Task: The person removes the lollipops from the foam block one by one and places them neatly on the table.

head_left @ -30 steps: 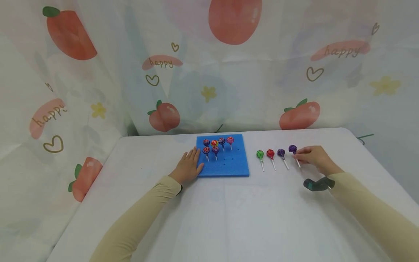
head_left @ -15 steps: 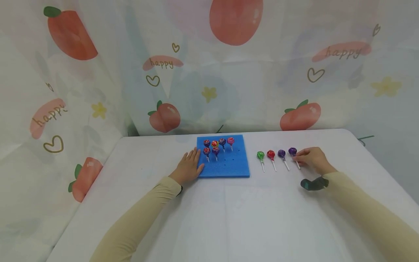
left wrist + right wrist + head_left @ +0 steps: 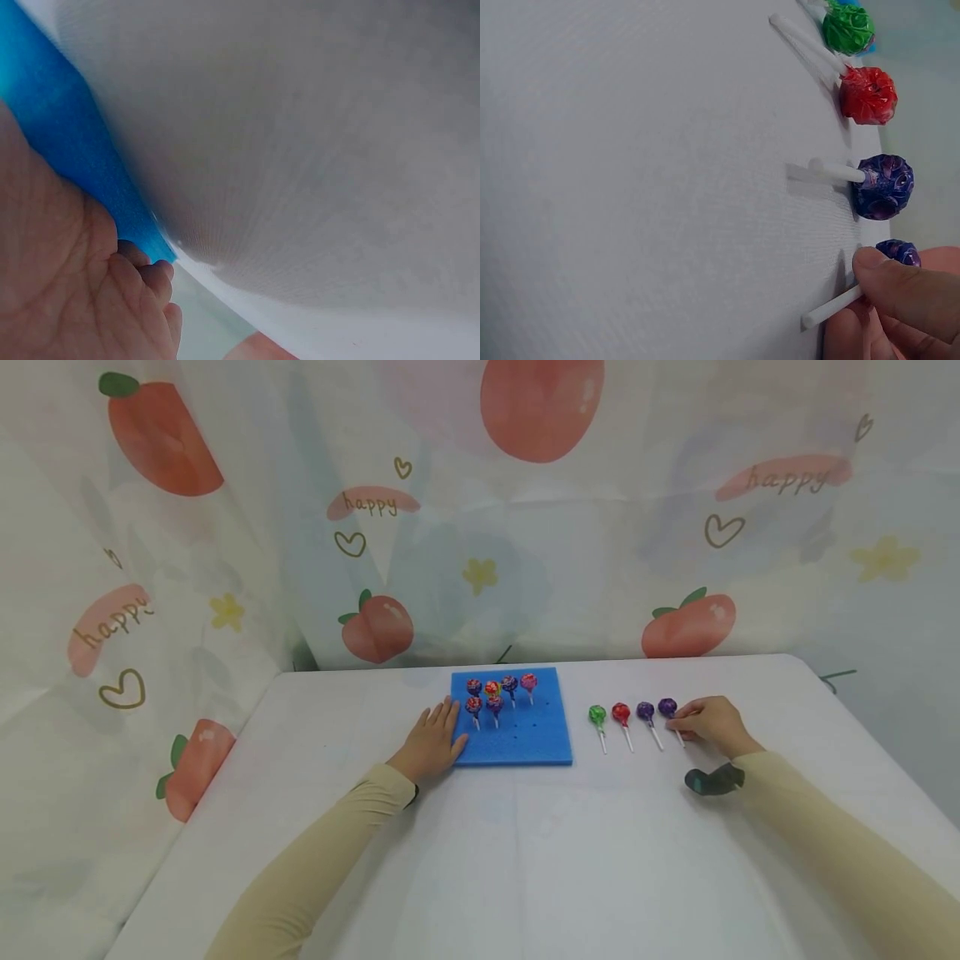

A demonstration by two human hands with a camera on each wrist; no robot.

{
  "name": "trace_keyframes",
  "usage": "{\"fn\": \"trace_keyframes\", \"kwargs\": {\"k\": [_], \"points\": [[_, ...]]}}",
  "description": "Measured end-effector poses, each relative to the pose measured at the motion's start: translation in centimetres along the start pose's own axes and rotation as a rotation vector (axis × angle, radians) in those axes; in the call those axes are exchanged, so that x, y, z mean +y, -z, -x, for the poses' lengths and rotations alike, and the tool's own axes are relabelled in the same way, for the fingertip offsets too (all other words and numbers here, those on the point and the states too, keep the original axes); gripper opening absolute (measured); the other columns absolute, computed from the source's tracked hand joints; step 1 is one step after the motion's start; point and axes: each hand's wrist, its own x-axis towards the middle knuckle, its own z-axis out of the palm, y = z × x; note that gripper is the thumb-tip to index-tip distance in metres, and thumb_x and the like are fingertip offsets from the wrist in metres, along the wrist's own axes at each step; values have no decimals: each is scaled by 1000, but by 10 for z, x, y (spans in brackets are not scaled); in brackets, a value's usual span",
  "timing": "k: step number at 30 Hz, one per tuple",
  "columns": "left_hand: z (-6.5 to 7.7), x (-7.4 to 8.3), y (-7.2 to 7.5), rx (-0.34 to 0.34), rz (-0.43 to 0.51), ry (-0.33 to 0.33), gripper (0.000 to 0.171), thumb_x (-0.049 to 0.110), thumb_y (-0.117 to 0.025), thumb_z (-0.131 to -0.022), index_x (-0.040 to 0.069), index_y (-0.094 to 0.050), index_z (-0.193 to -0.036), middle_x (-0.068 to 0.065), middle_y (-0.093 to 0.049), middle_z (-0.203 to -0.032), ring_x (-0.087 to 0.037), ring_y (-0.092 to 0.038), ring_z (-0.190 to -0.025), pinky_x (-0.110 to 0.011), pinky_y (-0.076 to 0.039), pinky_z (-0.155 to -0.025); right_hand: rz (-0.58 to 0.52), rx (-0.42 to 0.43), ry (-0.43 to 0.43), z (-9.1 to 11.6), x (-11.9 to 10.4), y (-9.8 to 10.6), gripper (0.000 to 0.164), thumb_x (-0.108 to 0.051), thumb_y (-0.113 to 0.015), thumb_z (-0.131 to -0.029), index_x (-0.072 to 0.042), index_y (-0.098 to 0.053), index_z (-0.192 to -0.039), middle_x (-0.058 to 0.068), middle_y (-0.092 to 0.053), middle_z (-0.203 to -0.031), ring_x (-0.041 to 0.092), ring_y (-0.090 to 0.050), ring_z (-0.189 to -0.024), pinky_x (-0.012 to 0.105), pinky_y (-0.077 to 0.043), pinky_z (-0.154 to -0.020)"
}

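The round purple lollipop in crinkled, shiny wrapping (image 3: 667,707) is at the right end of a row, its smooth white stick pinched between thumb and fingers of the bare right hand (image 3: 712,725); the bare left hand (image 3: 430,748) rests, fingers straight, on the flat blue square board (image 3: 542,747)

From my end I'd call this a small screened-off booth; whether it stands in a home, a lab or an office I can't tell. In my head view a pale printed backdrop (image 3: 570,568) spans the top of the frame and runs down the left side, with a corner left of centre. I can read "happy" lettering (image 3: 368,505) among peaches (image 3: 377,628) and hearts (image 3: 122,689). Below it, a white worktop (image 3: 525,860) fills the lower middle.
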Motion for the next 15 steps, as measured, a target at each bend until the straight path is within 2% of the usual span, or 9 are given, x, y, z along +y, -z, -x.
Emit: {"fn": "trace_keyframes", "kwargs": {"k": [7, 15], "points": [[1, 0, -1, 10, 6, -8, 66, 40, -36, -100, -1, -20, -148, -19, -21, -155, -32, -23, -144, -47, -20, -117, 25, -45, 25, -1, 2, 5, 43, -27, -68, -85, 11, -61, -107, -3, -62, -70, 16, -53, -71, 24, -41, -66], [0, 0, -1, 8, 3, -3, 66, 41, -37, -100, -1, -20, -148, -19, -22, -155, -31, -22, -144, -46, -20, -117, 25, -86, -12, -4, 4, 10, 51, -31, -68, -86, 11, -59, -113, 1, -63, -77, 18, -53, -76, 29, -40, -73]]}}
